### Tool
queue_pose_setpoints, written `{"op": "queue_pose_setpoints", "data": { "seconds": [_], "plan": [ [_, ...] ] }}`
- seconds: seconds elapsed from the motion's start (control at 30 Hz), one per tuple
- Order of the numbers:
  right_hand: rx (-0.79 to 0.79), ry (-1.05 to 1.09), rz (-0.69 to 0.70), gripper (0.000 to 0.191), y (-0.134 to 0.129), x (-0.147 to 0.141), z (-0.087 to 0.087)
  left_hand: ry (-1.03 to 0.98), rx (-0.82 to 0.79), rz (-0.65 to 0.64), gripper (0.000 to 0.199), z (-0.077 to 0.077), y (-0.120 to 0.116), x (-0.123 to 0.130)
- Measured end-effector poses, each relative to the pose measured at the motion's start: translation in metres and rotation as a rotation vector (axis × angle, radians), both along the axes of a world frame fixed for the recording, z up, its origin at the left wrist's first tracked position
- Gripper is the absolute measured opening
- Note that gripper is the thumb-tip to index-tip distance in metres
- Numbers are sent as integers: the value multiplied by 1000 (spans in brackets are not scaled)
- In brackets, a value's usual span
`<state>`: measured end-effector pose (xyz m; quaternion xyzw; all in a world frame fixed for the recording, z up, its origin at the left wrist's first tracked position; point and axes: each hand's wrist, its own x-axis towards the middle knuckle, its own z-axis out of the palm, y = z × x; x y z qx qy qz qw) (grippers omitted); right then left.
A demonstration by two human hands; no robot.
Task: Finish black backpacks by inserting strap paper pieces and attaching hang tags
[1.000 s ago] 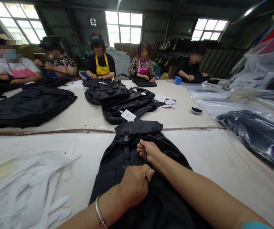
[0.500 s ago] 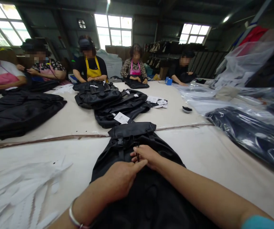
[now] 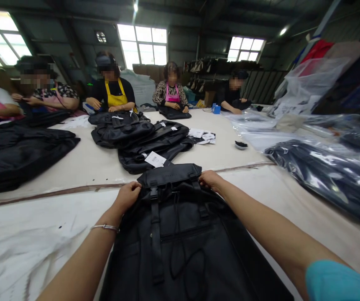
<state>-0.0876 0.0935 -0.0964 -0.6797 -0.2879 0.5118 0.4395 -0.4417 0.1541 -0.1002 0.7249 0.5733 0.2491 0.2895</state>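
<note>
A black backpack point(image 3: 186, 251) lies flat on the table in front of me, its rolled top pointing away. My left hand point(image 3: 129, 195) pinches the backpack's upper left edge beside the top flap point(image 3: 170, 174). At the upper right edge my right hand point(image 3: 211, 180) grips the bag in the same way. Between the hands, a buckle point(image 3: 154, 193) sits on the left strap, and a thin black drawcord point(image 3: 175, 217) runs loosely down the front panel. The fingertips of both hands are partly hidden against the black fabric.
More black bags point(image 3: 136, 138) with white tags are piled just beyond. Another black bag point(image 3: 23, 154) lies at left, a plastic-wrapped bag point(image 3: 320, 179) at right. A small dish point(image 3: 241, 145) stands on the far table. White strips point(image 3: 35, 259) lie near left. Several people sit across.
Both hands have left the cord at the middle of the bag and moved apart to its upper left and right edges. The drawcord now lies loose on the front.
</note>
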Motion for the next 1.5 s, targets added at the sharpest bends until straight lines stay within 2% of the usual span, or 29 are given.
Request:
{"op": "queue_pose_setpoints", "data": {
  "seconds": [0.07,0.17,0.27,0.33,0.37,0.43,0.5,0.53,0.6,0.67,0.77,0.93,1.0,1.1,1.2,1.33,1.43,1.5],
  "plan": [
    [33,67,56,13,7,3,-8,-193,-96,-35,40,-6,0,-2],
    [165,180,120,17,14,6,-12,-416,-226,-166,59,-8,-4,-3],
    [316,241,129,23,19,1,-13,-394,-227,-234,66,-4,-5,-1],
    [392,221,172,25,20,-4,-13,-306,-154,-268,58,-1,-4,0],
    [423,166,245,25,19,-7,-11,-265,-122,-304,52,1,-3,1],
    [458,-6,480,24,16,-9,-5,-203,-111,-389,42,6,0,2],
    [465,-183,729,19,14,-8,5,-168,-143,-446,39,11,2,2],
    [461,-240,808,17,14,-7,11,-156,-153,-458,39,13,2,3],
    [447,-316,895,17,15,-5,21,-130,-151,-491,40,17,3,4],
    [390,-390,919,18,17,-4,27,-99,-109,-512,40,18,3,7],
    [304,-503,871,21,18,-5,26,-42,-32,-473,34,17,5,12],
    [468,-672,605,28,18,-5,7,-43,65,-283,38,1,4,19],
    [450,-740,524,30,20,-5,-5,-16,123,-169,43,-7,3,21],
    [354,-801,483,20,22,-9,-21,114,135,-37,44,-14,3,27],
    [331,-826,441,13,20,-13,-30,239,90,29,37,-15,3,34],
    [337,-837,382,12,14,-12,-28,350,87,92,27,-12,1,39],
    [348,-847,301,17,6,-2,-20,371,91,100,26,-10,-5,32],
    [353,-867,180,21,-6,4,-13,359,192,146,30,-7,-15,23]
  ]
}}
